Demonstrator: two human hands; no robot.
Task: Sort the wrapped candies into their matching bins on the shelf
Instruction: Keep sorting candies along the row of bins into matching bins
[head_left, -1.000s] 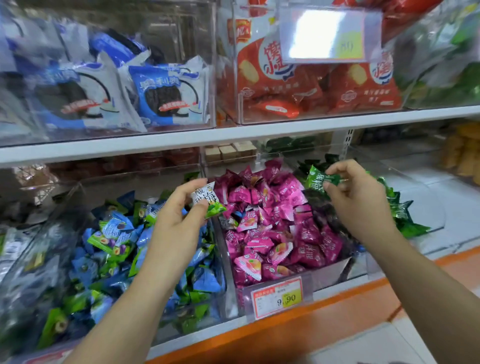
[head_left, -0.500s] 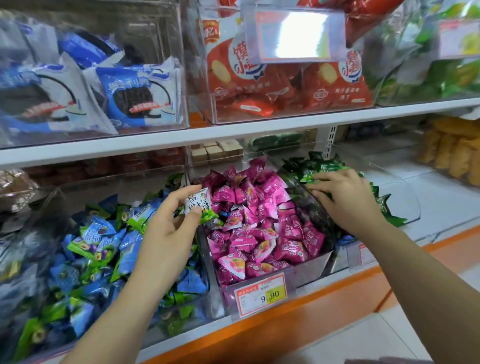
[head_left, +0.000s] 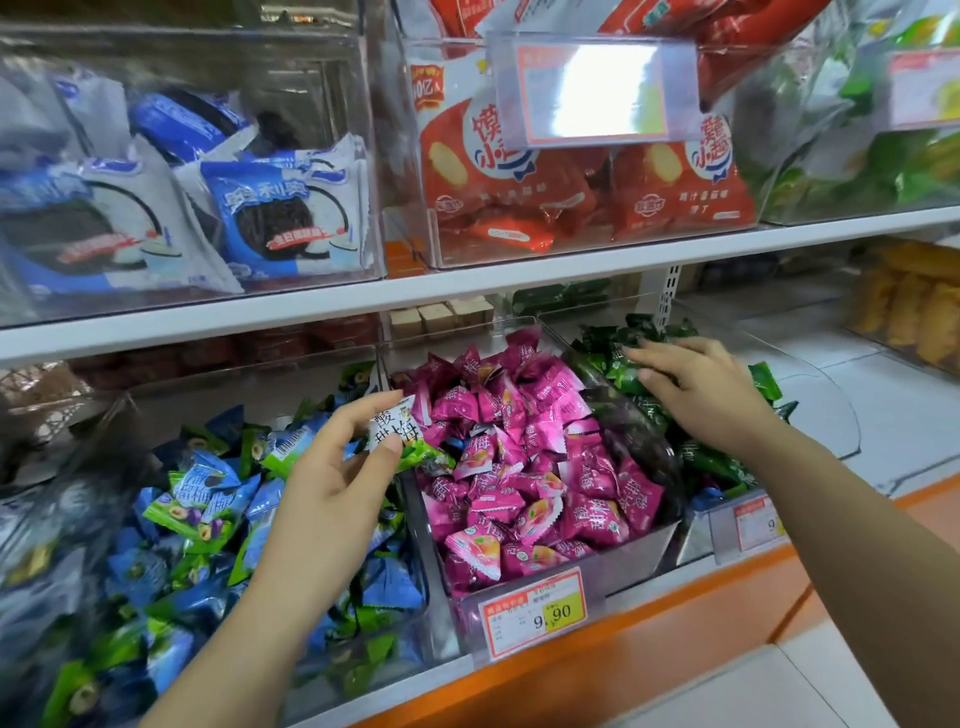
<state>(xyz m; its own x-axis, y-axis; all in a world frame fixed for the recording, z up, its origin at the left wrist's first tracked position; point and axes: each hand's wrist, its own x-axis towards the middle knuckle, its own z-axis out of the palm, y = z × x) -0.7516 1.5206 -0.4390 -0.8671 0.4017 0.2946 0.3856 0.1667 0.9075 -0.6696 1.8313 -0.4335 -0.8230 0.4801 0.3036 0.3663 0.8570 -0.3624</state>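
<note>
Here, on the lower shelf, stand three clear plastic bins side by side.

- Left bin (head_left: 234, 379): blue and light-green wrapped candies (head_left: 182, 519), heaped.
- Middle bin (head_left: 623, 566): magenta-pink wrapped candies (head_left: 519, 452), heaped. A red-and-yellow price tag (head_left: 532, 613) reading 9.90 sits on the front wall.
- Right bin (head_left: 831, 410): dark green wrapped candies (head_left: 605, 340).

Left hand (head_left: 332, 483): raised over the wall between the left and middle bins. Thumb and forefinger pinch one white-and-green wrapped candy with black characters (head_left: 397, 431). The candy hangs clear of both heaps, just beside the back left corner of the pink pile.

Right hand (head_left: 701, 395): palm down over the right bin, fingers stretched out and slightly spread. Its fingertips (head_left: 654, 358) touch the dark green candies, and I see nothing gripped.

Upper shelf, a white board (head_left: 519, 280):
- Left: a clear box of blue-and-white cookie packets (head_left: 280, 218).
- Middle: a clear box of red cracker packets (head_left: 519, 171), with a glaring plastic label holder (head_left: 592, 88) on its front.
- Right: green packets (head_left: 909, 171), blurred.

Other items:
- Small tan cubes (head_left: 436, 317) sit behind the bins.
- Yellow snacks (head_left: 914, 306), blurred, lie at the far right of the lower shelf.
- An orange strip (head_left: 649, 634) runs along the shelf's front edge.
</note>
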